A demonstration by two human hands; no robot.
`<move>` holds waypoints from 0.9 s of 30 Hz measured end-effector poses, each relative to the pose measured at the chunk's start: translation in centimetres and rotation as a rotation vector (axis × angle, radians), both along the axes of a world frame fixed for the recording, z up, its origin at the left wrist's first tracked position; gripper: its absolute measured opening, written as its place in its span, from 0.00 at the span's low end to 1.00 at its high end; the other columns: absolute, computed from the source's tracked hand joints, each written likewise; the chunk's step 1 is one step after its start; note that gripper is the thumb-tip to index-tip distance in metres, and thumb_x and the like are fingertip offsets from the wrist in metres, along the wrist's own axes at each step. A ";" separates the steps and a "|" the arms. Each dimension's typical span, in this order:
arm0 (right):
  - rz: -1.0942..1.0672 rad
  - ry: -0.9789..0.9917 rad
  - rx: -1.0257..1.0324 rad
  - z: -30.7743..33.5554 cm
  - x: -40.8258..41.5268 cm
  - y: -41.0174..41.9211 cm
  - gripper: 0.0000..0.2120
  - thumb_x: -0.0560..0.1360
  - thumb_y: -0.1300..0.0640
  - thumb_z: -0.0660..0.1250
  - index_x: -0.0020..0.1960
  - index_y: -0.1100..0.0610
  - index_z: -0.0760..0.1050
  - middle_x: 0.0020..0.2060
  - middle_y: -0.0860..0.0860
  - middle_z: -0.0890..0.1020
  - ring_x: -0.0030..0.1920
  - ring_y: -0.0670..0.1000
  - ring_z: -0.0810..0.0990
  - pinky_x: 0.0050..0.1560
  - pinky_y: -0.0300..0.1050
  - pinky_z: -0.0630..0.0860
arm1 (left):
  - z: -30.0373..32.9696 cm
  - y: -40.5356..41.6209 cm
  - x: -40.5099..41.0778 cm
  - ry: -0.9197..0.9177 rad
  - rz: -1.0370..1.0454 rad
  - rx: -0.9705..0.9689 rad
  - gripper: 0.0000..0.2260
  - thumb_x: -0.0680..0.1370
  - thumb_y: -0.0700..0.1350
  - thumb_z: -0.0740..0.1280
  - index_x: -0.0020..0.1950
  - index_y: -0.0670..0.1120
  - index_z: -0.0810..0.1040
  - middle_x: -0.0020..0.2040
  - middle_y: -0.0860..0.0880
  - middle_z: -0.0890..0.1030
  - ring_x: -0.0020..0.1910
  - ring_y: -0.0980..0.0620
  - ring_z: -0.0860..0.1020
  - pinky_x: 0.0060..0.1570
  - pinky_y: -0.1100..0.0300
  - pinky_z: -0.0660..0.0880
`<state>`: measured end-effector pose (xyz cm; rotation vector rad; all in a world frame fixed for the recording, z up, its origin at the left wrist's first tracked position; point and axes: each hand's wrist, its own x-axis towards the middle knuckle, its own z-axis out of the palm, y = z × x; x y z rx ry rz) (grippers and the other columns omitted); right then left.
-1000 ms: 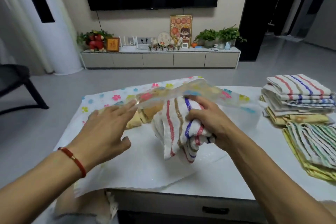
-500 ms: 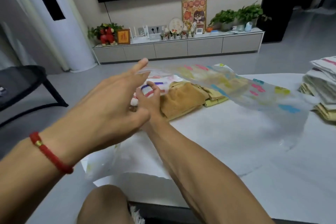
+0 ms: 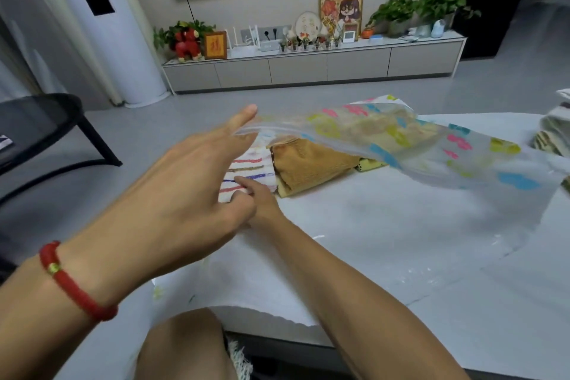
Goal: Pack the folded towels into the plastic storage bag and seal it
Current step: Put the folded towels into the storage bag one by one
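The clear plastic storage bag [image 3: 431, 145], printed with coloured flowers, lies on the white table [image 3: 401, 225] with its mouth facing me. My left hand [image 3: 185, 194] holds the bag's upper layer lifted on its fingertips. Inside, at the far left, lies a white towel with coloured stripes [image 3: 249, 163]. My right hand [image 3: 262, 203] reaches into the bag and grips that towel's near edge, partly hidden behind my left hand. A folded tan towel [image 3: 311, 163] sits right beside it, with a yellow one [image 3: 370, 164] behind.
More folded striped towels [image 3: 552, 133] are stacked at the table's right edge. A black chair [image 3: 40, 120] stands on the floor to the left. My knee [image 3: 185, 345] is at the table's near edge. A low TV cabinet [image 3: 308, 68] lines the far wall.
My right hand has carried the striped towel from the bag's mouth deep into the bag and laid it flat beside the tan towel. My left hand raised the upper layer higher.
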<state>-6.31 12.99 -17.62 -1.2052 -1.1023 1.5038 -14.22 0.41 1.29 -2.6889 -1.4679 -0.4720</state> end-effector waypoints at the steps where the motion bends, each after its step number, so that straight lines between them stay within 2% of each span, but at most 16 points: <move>1: -0.064 -0.070 0.014 -0.1 0.8 -0.3 0.24 0.80 0.66 0.61 0.75 0.53 0.74 0.69 0.55 0.78 0.43 0.48 0.82 0.37 0.32 0.81 | -0.1 -0.1 -0.1 0.002 0.002 -0.009 0.19 0.75 0.55 0.68 0.66 0.57 0.72 0.76 0.71 0.49 0.66 0.57 0.70 0.52 0.62 0.64; 2: -0.156 -0.160 0.043 -0.5 1.8 -0.6 0.23 0.79 0.65 0.62 0.72 0.52 0.77 0.67 0.54 0.80 0.44 0.51 0.84 0.42 0.38 0.83 | -0.2 -0.1 -0.1 -0.001 0.005 -0.019 0.19 0.75 0.56 0.68 0.65 0.58 0.72 0.77 0.71 0.48 0.66 0.56 0.71 0.52 0.62 0.64; 4: -0.360 -0.415 0.124 -1.4 3.5 -1.6 0.19 0.77 0.62 0.63 0.65 0.51 0.81 0.62 0.53 0.83 0.57 0.56 0.82 0.57 0.47 0.80 | -0.3 -0.3 0.1 -0.015 -0.004 -0.025 0.20 0.75 0.55 0.68 0.66 0.59 0.70 0.77 0.70 0.49 0.67 0.57 0.70 0.53 0.63 0.64; 6: -0.514 -0.602 0.148 -2.2 5.2 -1.8 0.18 0.76 0.62 0.64 0.65 0.53 0.79 0.64 0.55 0.78 0.66 0.58 0.75 0.64 0.50 0.73 | -0.5 -0.5 0.4 -0.029 -0.010 -0.026 0.24 0.75 0.53 0.68 0.70 0.61 0.68 0.76 0.71 0.49 0.68 0.59 0.67 0.55 0.64 0.63; 7: -0.512 -0.676 0.135 -2.3 6.2 -1.4 0.20 0.76 0.61 0.64 0.67 0.54 0.76 0.66 0.56 0.74 0.68 0.59 0.70 0.67 0.51 0.71 | -0.6 -0.6 0.5 -0.031 -0.007 -0.029 0.25 0.75 0.53 0.68 0.71 0.61 0.67 0.76 0.71 0.49 0.68 0.60 0.66 0.56 0.65 0.62; 10: -0.230 -0.812 0.132 -1.2 9.5 0.2 0.27 0.77 0.60 0.66 0.75 0.52 0.70 0.72 0.56 0.70 0.74 0.60 0.66 0.73 0.52 0.66 | -0.9 -0.7 0.9 -0.021 0.016 -0.049 0.27 0.75 0.51 0.66 0.73 0.59 0.65 0.76 0.71 0.49 0.69 0.59 0.64 0.57 0.67 0.60; 13: -0.027 -0.798 0.178 0.0 12.3 -0.3 0.30 0.78 0.61 0.65 0.79 0.53 0.67 0.76 0.55 0.71 0.76 0.56 0.67 0.74 0.46 0.64 | -0.9 -0.9 1.2 -0.020 0.016 -0.064 0.28 0.74 0.49 0.65 0.74 0.58 0.64 0.77 0.69 0.49 0.69 0.57 0.64 0.58 0.65 0.61; 15: 0.010 -0.824 0.207 0.3 14.6 -2.6 0.24 0.79 0.60 0.65 0.75 0.53 0.74 0.74 0.53 0.74 0.74 0.54 0.71 0.71 0.42 0.66 | -1.1 -1.0 1.7 -0.013 0.013 -0.060 0.30 0.73 0.49 0.64 0.74 0.60 0.62 0.79 0.65 0.49 0.71 0.55 0.62 0.61 0.61 0.64; 17: 0.064 -0.886 0.232 0.1 17.6 -6.2 0.17 0.79 0.59 0.66 0.67 0.51 0.80 0.69 0.52 0.77 0.66 0.48 0.77 0.63 0.36 0.69 | -1.6 -1.1 2.8 0.040 0.014 -0.029 0.29 0.73 0.51 0.64 0.75 0.60 0.62 0.80 0.59 0.47 0.75 0.49 0.57 0.67 0.51 0.66; 19: 0.119 -0.981 0.308 0.0 21.4 -10.6 0.15 0.77 0.59 0.67 0.62 0.50 0.82 0.66 0.50 0.78 0.58 0.41 0.77 0.57 0.28 0.65 | -2.2 -1.0 4.6 0.165 0.023 0.053 0.25 0.73 0.53 0.63 0.71 0.57 0.67 0.81 0.53 0.46 0.76 0.43 0.53 0.68 0.43 0.66; 20: 0.127 -1.049 0.343 0.2 23.5 -12.7 0.15 0.77 0.60 0.67 0.60 0.51 0.83 0.65 0.50 0.78 0.59 0.41 0.76 0.57 0.27 0.64 | -2.5 -0.9 5.8 0.234 0.026 0.103 0.22 0.73 0.54 0.63 0.68 0.55 0.71 0.81 0.51 0.47 0.76 0.41 0.52 0.68 0.41 0.65; 22: 0.072 -1.183 0.379 0.9 28.3 -16.3 0.12 0.76 0.62 0.68 0.56 0.53 0.85 0.63 0.50 0.80 0.63 0.47 0.76 0.55 0.28 0.64 | -3.1 -0.7 8.9 0.313 0.002 0.181 0.18 0.73 0.54 0.65 0.61 0.51 0.76 0.81 0.47 0.49 0.76 0.37 0.52 0.67 0.38 0.64; 23: 0.008 -1.224 0.386 1.5 30.8 -17.8 0.11 0.76 0.63 0.69 0.53 0.54 0.85 0.59 0.50 0.82 0.61 0.49 0.78 0.53 0.29 0.67 | -3.4 -0.7 10.6 0.331 -0.020 0.208 0.18 0.72 0.53 0.66 0.60 0.50 0.77 0.81 0.46 0.50 0.76 0.36 0.52 0.67 0.36 0.62; 25: -0.188 -1.224 0.373 2.7 35.5 -19.7 0.08 0.74 0.65 0.71 0.47 0.54 0.86 0.48 0.50 0.84 0.50 0.51 0.81 0.50 0.40 0.74 | -4.3 -0.6 14.1 0.386 -0.072 0.256 0.19 0.71 0.52 0.68 0.61 0.50 0.79 0.80 0.45 0.51 0.76 0.35 0.52 0.66 0.34 0.60; 27: -0.413 -1.212 0.356 3.6 39.4 -20.6 0.08 0.72 0.64 0.72 0.44 0.54 0.86 0.41 0.49 0.85 0.42 0.51 0.81 0.47 0.46 0.76 | -5.4 -0.4 17.4 0.446 -0.131 0.284 0.17 0.69 0.50 0.68 0.58 0.49 0.81 0.80 0.45 0.52 0.76 0.34 0.51 0.65 0.33 0.59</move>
